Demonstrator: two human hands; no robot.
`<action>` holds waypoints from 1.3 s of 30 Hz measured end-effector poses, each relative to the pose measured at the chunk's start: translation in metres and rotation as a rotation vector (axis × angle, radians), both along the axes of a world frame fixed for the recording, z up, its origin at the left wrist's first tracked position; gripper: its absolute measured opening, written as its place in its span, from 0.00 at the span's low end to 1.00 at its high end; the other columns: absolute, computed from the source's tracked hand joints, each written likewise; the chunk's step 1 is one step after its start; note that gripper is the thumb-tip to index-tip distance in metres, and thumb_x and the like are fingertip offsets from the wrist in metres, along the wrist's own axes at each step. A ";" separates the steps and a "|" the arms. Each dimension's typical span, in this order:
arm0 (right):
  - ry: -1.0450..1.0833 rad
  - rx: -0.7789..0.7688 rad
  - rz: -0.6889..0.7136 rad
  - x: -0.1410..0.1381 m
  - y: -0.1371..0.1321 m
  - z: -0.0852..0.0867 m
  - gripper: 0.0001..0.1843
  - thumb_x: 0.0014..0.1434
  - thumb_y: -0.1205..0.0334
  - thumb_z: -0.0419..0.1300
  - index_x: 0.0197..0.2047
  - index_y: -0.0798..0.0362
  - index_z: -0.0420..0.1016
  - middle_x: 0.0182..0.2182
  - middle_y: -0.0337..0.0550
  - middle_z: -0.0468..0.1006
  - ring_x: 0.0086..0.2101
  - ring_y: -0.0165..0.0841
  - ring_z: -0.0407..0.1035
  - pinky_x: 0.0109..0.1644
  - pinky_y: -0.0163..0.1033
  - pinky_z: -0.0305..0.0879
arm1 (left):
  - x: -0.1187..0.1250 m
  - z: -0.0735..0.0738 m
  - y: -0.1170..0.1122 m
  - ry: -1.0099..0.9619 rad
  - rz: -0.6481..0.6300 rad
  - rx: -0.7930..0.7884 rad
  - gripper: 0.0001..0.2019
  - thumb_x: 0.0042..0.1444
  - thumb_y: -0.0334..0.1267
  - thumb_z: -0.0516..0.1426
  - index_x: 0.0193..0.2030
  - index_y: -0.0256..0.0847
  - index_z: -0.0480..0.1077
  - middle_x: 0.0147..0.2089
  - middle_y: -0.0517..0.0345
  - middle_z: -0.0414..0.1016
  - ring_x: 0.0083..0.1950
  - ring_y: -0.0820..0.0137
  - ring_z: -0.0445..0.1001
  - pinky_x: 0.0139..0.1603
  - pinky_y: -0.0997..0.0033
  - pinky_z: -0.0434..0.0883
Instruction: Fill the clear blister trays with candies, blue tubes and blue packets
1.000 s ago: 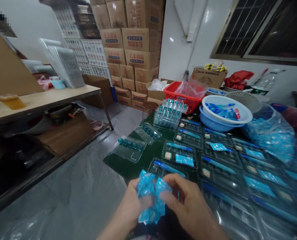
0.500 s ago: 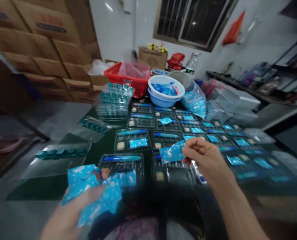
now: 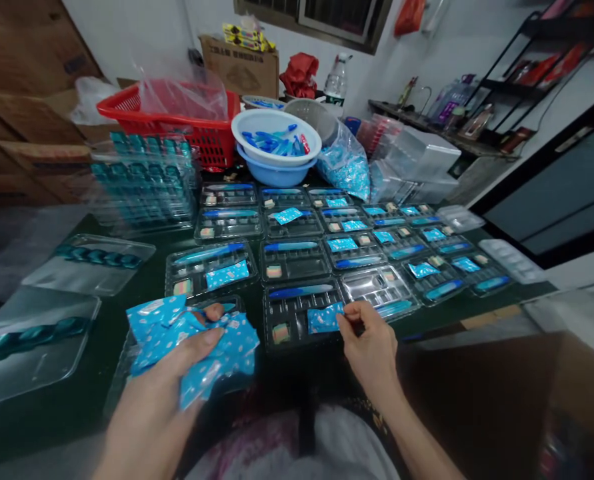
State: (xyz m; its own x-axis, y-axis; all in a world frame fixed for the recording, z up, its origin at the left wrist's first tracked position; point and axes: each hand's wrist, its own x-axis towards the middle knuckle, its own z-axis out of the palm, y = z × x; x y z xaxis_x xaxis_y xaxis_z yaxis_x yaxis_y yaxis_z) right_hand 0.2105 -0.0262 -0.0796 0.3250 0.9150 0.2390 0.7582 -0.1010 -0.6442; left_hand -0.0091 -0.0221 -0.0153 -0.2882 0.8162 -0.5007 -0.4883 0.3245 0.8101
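My left hand (image 3: pixel 151 400) is shut on a bunch of joined blue printed sachets (image 3: pixel 191 350), held over a black plastic tray (image 3: pixel 211 307). My right hand (image 3: pixel 371 340) pinches one blue sachet (image 3: pixel 325 318) between finger and thumb. That sachet rests low over a compartment of another black tray (image 3: pixel 297 320), which holds a long blue item (image 3: pixel 301 291) and a small striped block (image 3: pixel 281 333). Several similar trays (image 3: pixel 291 260) spread across the dark green table, many with a sachet in them.
A stack of clear blister trays with teal pieces (image 3: pixel 144 180) stands to the left, and loose clear lids (image 3: pixel 89 263) lie near the table's left edge. Behind are a white basin of blue items inside a blue basin (image 3: pixel 275 127), a red basket (image 3: pixel 197 130), and a bag of sachets (image 3: pixel 345 167).
My view has swung right and lowered. My right hand has moved down and left, bringing its sachet onto the tray. My left hand still grips the bunch.
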 end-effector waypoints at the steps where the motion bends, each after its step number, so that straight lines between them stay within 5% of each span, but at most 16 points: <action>1: -0.106 -0.009 0.011 -0.003 0.000 0.000 0.03 0.54 0.64 0.55 0.30 0.52 0.68 0.25 0.40 0.70 0.31 0.35 0.63 0.36 0.38 0.56 | 0.006 0.000 0.002 -0.002 -0.013 0.021 0.17 0.35 0.29 0.63 0.37 0.44 0.73 0.32 0.65 0.76 0.36 0.63 0.74 0.33 0.72 0.73; 6: -0.309 0.024 0.075 -0.012 0.001 0.004 0.07 0.56 0.65 0.53 0.29 0.52 0.70 0.30 0.44 0.70 0.38 0.40 0.59 0.42 0.45 0.53 | 0.025 -0.010 0.011 -0.025 -0.059 0.005 0.21 0.34 0.30 0.65 0.40 0.42 0.72 0.31 0.60 0.75 0.29 0.63 0.74 0.26 0.68 0.73; 9: 0.020 0.103 0.184 -0.015 0.000 0.021 0.09 0.58 0.62 0.52 0.40 0.52 0.70 0.35 0.44 0.70 0.37 0.36 0.61 0.42 0.42 0.56 | 0.036 -0.015 0.014 -0.051 -0.093 0.001 0.20 0.34 0.31 0.65 0.39 0.38 0.71 0.29 0.57 0.75 0.29 0.63 0.74 0.28 0.66 0.72; 11: 0.345 -0.004 0.352 -0.017 0.001 0.035 0.11 0.58 0.59 0.53 0.44 0.51 0.68 0.34 0.41 0.70 0.34 0.32 0.63 0.37 0.37 0.59 | 0.042 -0.017 0.015 -0.052 -0.143 0.022 0.18 0.36 0.32 0.65 0.38 0.38 0.71 0.27 0.58 0.74 0.28 0.64 0.74 0.29 0.66 0.71; 14: 0.650 -0.211 0.526 -0.021 0.008 0.045 0.09 0.55 0.57 0.56 0.37 0.53 0.70 0.26 0.37 0.69 0.27 0.28 0.62 0.29 0.31 0.57 | 0.048 -0.018 0.018 -0.027 -0.227 0.086 0.16 0.35 0.31 0.65 0.36 0.38 0.71 0.26 0.59 0.73 0.28 0.66 0.73 0.30 0.67 0.71; 19: 0.800 -0.221 0.491 -0.021 0.021 0.041 0.08 0.53 0.60 0.59 0.28 0.55 0.69 0.23 0.34 0.64 0.24 0.24 0.56 0.26 0.30 0.51 | 0.054 -0.020 0.024 -0.010 -0.279 0.098 0.16 0.35 0.32 0.65 0.35 0.38 0.71 0.25 0.60 0.73 0.27 0.68 0.72 0.31 0.70 0.69; 28: 0.974 -0.228 0.481 -0.004 0.035 0.048 0.11 0.55 0.57 0.57 0.27 0.55 0.66 0.21 0.33 0.61 0.22 0.23 0.56 0.24 0.29 0.52 | 0.059 -0.015 0.042 -0.184 -0.101 -0.040 0.18 0.35 0.28 0.64 0.38 0.35 0.71 0.30 0.55 0.75 0.29 0.64 0.74 0.28 0.67 0.72; 33: 0.752 -0.038 0.312 0.015 0.084 0.041 0.12 0.54 0.54 0.56 0.28 0.54 0.65 0.18 0.32 0.62 0.18 0.24 0.58 0.20 0.29 0.52 | 0.043 -0.011 0.047 -0.126 -0.015 -0.005 0.16 0.34 0.29 0.64 0.35 0.37 0.72 0.27 0.57 0.74 0.25 0.65 0.73 0.21 0.69 0.71; 39: 0.223 -0.001 0.169 0.003 0.139 0.004 0.10 0.52 0.60 0.55 0.22 0.54 0.67 0.19 0.39 0.67 0.25 0.33 0.65 0.30 0.36 0.60 | 0.040 -0.009 0.041 -0.157 -0.055 -0.035 0.18 0.32 0.28 0.65 0.35 0.35 0.72 0.30 0.54 0.75 0.26 0.65 0.73 0.24 0.67 0.71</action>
State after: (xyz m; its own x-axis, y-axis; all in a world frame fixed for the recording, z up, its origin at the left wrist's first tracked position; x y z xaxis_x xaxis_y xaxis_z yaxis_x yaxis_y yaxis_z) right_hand 0.2136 0.1128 -0.0761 0.2123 0.9609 0.1778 0.6039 0.0140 -0.7969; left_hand 0.0312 0.0186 -0.0247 -0.1595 0.8101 -0.5642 -0.5886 0.3808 0.7131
